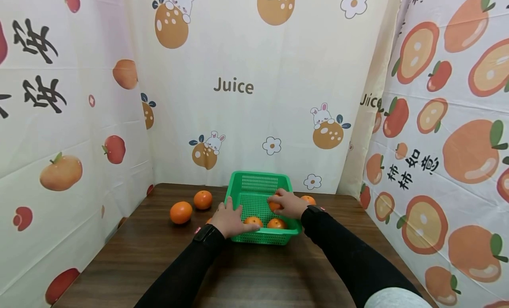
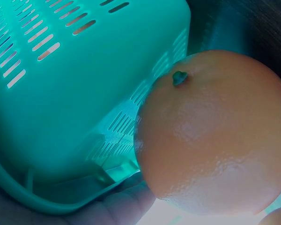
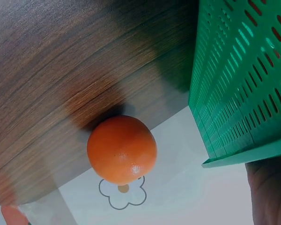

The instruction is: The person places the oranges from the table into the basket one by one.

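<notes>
A green plastic basket (image 1: 262, 236) stands on the table with two oranges (image 1: 276, 223) lying along its near side. Over the basket's right side, my right hand (image 1: 292, 205) grips another orange (image 1: 274, 203), its fingers curled over the fruit. My left hand (image 1: 228, 220) is at the near left corner, fingers spread and thumb lying along the near rim. Close beside that hand, outside the basket, is an orange with a green stem (image 2: 215, 136), mostly hidden by the hand in the head view. The right wrist view shows only part of the right hand (image 3: 271, 190), beyond the rim.
Left of the basket, two oranges (image 1: 180, 212) lie on the dark wood table (image 1: 278, 277). One more orange (image 3: 122, 150) sits to the basket's right, near the back edge. Printed cloth (image 1: 246, 122) hangs behind the table and along both sides.
</notes>
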`<state>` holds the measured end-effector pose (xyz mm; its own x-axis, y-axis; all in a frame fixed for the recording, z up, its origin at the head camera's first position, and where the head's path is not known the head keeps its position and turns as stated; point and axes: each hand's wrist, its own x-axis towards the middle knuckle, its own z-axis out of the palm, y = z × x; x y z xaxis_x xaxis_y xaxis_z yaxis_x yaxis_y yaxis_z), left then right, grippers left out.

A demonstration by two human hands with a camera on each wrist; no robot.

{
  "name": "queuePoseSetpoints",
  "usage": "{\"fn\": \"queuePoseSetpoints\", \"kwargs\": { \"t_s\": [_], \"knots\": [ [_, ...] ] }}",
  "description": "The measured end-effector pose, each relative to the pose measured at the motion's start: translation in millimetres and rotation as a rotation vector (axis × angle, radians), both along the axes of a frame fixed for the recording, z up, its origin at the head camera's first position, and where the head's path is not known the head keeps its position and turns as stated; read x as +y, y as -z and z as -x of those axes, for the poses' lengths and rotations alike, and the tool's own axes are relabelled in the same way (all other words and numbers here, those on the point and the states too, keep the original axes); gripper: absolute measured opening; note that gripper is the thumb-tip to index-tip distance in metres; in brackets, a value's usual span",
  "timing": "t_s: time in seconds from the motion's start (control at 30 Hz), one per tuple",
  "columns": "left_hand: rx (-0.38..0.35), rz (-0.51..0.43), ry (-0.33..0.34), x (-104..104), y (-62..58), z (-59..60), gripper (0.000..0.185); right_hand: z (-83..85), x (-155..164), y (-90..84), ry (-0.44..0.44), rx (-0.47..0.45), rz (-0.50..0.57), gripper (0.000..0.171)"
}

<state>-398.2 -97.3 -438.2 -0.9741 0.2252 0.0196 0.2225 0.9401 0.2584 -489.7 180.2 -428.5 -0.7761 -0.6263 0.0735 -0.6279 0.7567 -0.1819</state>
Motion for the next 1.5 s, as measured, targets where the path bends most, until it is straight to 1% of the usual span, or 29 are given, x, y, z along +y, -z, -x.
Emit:
{"fn": "queuePoseSetpoints", "kwargs": {
  "t_s": [0.23, 0.37, 0.6, 0.83, 1.03, 1.17, 1.4, 1.5],
  "knots": [
    [-0.007, 0.001, -0.012, 0.7, 2.8, 3.5, 0.109, -0.8, -1.8, 0.8, 0.033, 0.017, -0.020, 0.042],
    [-0.002, 0.006, -0.014, 0.2, 4.6, 4.3, 0.110, -3.6, -3.7, -0.4, 0.018, 0.031, -0.042, 0.043],
    [0.002, 0.005, -0.010, 0.4, 3.0, 3.0, 0.108, -6.5, -6.1, -0.7, -0.014, 0.064, -0.099, 0.044],
    [-0.009, -0.006, -0.017, 0.1, 4.1, 2.0, 0.109, -12.0, -9.8, -1.8, -0.027, 0.060, -0.125, 0.041],
    [-0.009, -0.009, -0.022, 1.6, 4.0, 2.6, 0.109, -14.5, -12.9, -4.9, -0.014, 0.048, -0.138, 0.041],
    [-0.017, -0.007, -0.025, 2.3, 2.0, 3.7, 0.108, -9.9, -14.0, -4.5, -0.008, 0.043, -0.137, 0.039],
    [-0.008, -0.006, -0.017, 3.6, -0.3, 1.7, 0.109, 7.0, -11.4, 6.2, -0.026, 0.065, -0.169, 0.032],
    [-0.005, -0.007, -0.016, 3.5, -0.2, 0.5, 0.109, 9.1, -11.5, 8.1, -0.031, 0.061, -0.167, 0.031]
  ]
}}
